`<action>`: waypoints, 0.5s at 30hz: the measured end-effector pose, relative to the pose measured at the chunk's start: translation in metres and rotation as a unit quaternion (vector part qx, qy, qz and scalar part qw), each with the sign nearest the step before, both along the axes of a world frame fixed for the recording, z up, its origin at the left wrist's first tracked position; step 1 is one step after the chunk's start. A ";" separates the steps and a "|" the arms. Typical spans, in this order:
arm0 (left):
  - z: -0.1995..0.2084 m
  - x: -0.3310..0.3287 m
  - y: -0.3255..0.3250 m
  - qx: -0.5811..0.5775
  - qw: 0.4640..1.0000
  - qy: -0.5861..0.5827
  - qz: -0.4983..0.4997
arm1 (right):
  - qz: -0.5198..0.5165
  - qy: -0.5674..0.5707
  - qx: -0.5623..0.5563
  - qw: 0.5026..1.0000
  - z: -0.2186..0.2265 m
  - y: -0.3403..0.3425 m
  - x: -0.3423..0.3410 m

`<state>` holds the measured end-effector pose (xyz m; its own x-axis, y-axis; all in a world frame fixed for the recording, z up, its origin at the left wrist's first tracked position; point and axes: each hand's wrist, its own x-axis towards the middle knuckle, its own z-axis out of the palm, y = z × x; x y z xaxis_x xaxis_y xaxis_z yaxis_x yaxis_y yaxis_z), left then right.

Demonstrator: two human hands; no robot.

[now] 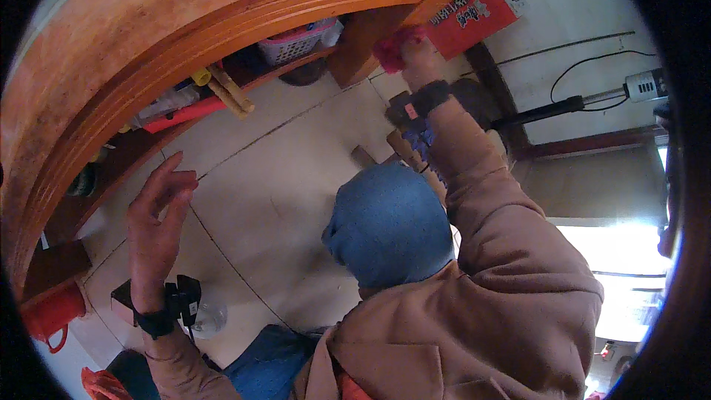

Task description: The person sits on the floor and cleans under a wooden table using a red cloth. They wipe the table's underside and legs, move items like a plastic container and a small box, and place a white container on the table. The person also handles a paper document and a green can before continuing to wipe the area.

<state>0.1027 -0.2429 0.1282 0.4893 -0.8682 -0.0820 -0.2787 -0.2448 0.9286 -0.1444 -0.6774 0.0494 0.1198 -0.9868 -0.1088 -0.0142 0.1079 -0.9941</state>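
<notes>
Nearest me, the left hand hangs above the tiled floor, fingers half curled and parted, with nothing in them. Past the blue-clad knee, the right hand stretches out, fingers gathered on a bunched pink cloth, how tightly I cannot tell; no long axis shows. The cloth is by the desk, at its end panel, contact unclear to me. The basket sits leftward on a shelf; a red box stands just beyond, right.

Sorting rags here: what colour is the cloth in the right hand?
Deep pinkish red; the cloth shows best in the head view.
</notes>
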 end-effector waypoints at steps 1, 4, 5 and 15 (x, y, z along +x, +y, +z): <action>-0.001 0.000 -0.001 0.004 1.000 0.004 0.002 | 0.008 -0.006 0.028 1.000 -0.012 -0.004 0.002; -0.004 0.000 -0.001 0.005 1.000 -0.010 -0.003 | 0.066 -0.060 0.126 0.988 -0.034 -0.009 -0.001; -0.004 0.000 0.000 0.004 1.000 -0.020 -0.005 | 0.067 -0.104 0.197 0.973 -0.036 -0.006 -0.003; -0.005 -0.001 0.003 -0.009 1.000 -0.029 -0.006 | 0.269 0.375 -0.410 0.787 0.042 0.067 0.008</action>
<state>0.1017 -0.2397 0.1237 0.4828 -0.8749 -0.0381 -0.3347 -0.2245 0.9152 -0.1368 -0.6109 0.0910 0.7501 -0.5902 0.2984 -0.4534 -0.7874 -0.4176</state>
